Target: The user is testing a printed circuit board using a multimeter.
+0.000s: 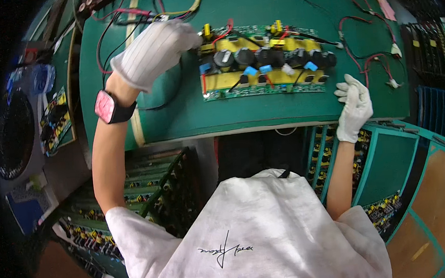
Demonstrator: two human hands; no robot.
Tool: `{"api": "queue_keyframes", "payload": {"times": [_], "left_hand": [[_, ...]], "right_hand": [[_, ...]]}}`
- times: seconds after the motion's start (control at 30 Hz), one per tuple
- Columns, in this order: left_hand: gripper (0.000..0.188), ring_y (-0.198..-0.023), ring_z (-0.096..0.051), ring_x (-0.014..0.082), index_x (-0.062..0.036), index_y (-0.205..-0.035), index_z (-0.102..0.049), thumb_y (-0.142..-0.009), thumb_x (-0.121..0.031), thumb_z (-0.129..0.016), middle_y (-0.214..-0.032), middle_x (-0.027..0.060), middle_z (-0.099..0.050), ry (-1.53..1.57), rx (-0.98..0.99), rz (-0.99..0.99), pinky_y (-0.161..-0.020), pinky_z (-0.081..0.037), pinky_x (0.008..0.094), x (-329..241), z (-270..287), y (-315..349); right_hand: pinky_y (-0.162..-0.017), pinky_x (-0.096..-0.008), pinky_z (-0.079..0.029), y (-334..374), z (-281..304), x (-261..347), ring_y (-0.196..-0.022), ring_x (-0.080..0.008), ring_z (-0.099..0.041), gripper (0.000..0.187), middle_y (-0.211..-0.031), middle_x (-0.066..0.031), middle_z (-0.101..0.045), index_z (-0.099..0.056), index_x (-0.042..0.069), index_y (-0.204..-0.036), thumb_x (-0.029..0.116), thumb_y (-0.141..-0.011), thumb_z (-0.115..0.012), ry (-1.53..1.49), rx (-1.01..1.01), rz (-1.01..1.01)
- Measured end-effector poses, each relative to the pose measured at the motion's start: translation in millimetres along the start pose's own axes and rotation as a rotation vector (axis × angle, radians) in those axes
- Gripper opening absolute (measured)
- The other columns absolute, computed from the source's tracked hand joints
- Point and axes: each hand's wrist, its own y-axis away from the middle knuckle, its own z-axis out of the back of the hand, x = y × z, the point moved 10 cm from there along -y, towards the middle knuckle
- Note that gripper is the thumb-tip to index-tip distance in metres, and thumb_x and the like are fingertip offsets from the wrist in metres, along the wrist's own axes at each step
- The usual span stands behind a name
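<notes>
Both gloved: left hand [154, 49] at circuit board [280, 75], grip unclear; right hand [354, 102], fingers [352, 82] half-curled.

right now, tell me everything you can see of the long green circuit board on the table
The long green circuit board lies flat on the green tabletop, its length running left to right. Two broad yellow bands flank a row of black cylinders; blue blocks and red and black wires are fitted. The white-gloved left hand is at its upper-left corner, contact unclear; the white-gloved right hand is apart.
</notes>
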Motion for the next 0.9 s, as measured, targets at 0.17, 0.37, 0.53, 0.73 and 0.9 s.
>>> {"api": "queue_keyframes", "payload": {"times": [0.17,0.37,0.53,0.73,0.9], "left_hand": [[0.031,-0.111,-0.062,0.0416,-0.0033,-0.117,-0.070,-0.088,-0.013,-0.072,-0.114,0.0191,-0.067,0.215,0.207,0.318,-0.097,-0.051,0.0482,13,-10,-1],[0.038,-0.116,-0.066,0.0340,0.0005,-0.128,-0.068,-0.091,-0.010,-0.068,-0.121,0.0181,-0.070,0.374,-0.007,0.424,-0.103,-0.049,0.0404,23,47,-5],[0.025,-0.106,-0.071,0.0231,0.0022,-0.120,-0.071,-0.098,-0.005,-0.064,-0.111,0.0155,-0.073,0.529,-0.099,0.413,-0.096,-0.052,0.0336,28,17,-45],[0.027,-0.110,-0.068,0.0171,0.0025,-0.126,-0.069,-0.104,-0.008,-0.059,-0.118,0.0111,-0.074,0.639,-0.017,0.450,-0.096,-0.052,0.0305,50,-14,-69],[0.028,-0.109,-0.071,0.0267,0.0011,-0.123,-0.071,-0.098,-0.003,-0.060,-0.117,0.0164,-0.074,0.535,0.180,0.401,-0.097,-0.053,0.0356,43,-36,-69]], "right_hand": [[-0.070,-0.0260,-0.058,0,-7,1,-0.080,-0.0129,-0.072,0.024,-0.100,-0.0109,-0.077,-0.071,-0.001,-0.119,0.015,-0.106,-0.059,-0.095,0.022,0.037],[-0.064,-0.0268,-0.059,-12,-2,39,-0.074,-0.0133,-0.074,0.016,-0.087,-0.0101,-0.076,-0.072,-0.003,-0.110,0.008,-0.101,-0.063,-0.046,0.127,0.151],[-0.069,-0.0339,-0.059,-66,5,70,-0.078,-0.0223,-0.073,0.014,-0.093,-0.0073,-0.075,-0.073,0.009,-0.109,0.016,-0.098,-0.069,0.402,-0.007,0.484],[-0.106,-0.0476,-0.049,-94,-69,56,-0.129,-0.0307,-0.057,0.043,-0.132,-0.0077,-0.063,-0.069,0.022,-0.127,0.043,-0.091,-0.073,1.011,0.364,0.662],[-0.110,-0.0490,-0.047,-110,-72,60,-0.130,-0.0331,-0.058,0.023,-0.134,-0.0115,-0.064,-0.075,0.018,-0.111,0.031,-0.092,-0.072,0.881,0.462,0.685]]}}
